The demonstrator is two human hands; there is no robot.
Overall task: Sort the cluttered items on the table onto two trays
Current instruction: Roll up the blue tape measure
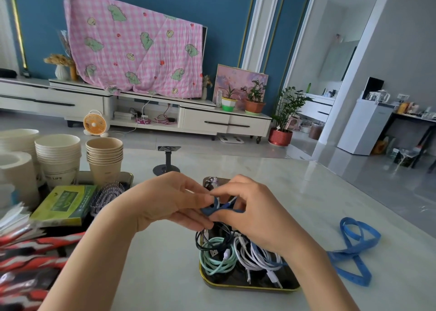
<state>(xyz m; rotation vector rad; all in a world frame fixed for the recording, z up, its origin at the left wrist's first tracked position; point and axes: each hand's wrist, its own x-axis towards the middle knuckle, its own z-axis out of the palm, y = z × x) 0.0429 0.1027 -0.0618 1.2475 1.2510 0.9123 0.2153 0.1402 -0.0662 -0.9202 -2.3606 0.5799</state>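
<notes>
A: Where is the blue cable (213,208)?

B: Held up between both hands, just over the far end of the dark tray (250,287), not touching the table (306,192). The left hand (165,199) pinches its left end with thumb and fingers clamped on it. The right hand (254,216) curls round its right end.

A: Which way does it run?

B: Its long axis lies roughly left to right, parallel to the table's near edge. A pale tip pokes up and to the right by the right hand's fingers. Much of it is hidden by the fingers.

A: And the dark tray?

B: It sits close to the near edge, about midway along it, with its long side running away toward the far edge. Inside lie a mint cable (217,260) coiled on the left, white cables (257,256) on the right, and a black cable (203,237) looping over the left rim.

A: Anything still loose?

B: A blue tape measure (354,251) lies in loops on the table just to the right of the dark tray, stretched from far to near. Its marks are too small to read.

A: Any writing that can be read?

B: Only "LIFE" on the white cups (59,162). They stand with brown cups (105,159), a green box (66,203) and a hairbrush (106,196) on the left tray (129,176), near the table's left edge. The box's print is blurred.
</notes>
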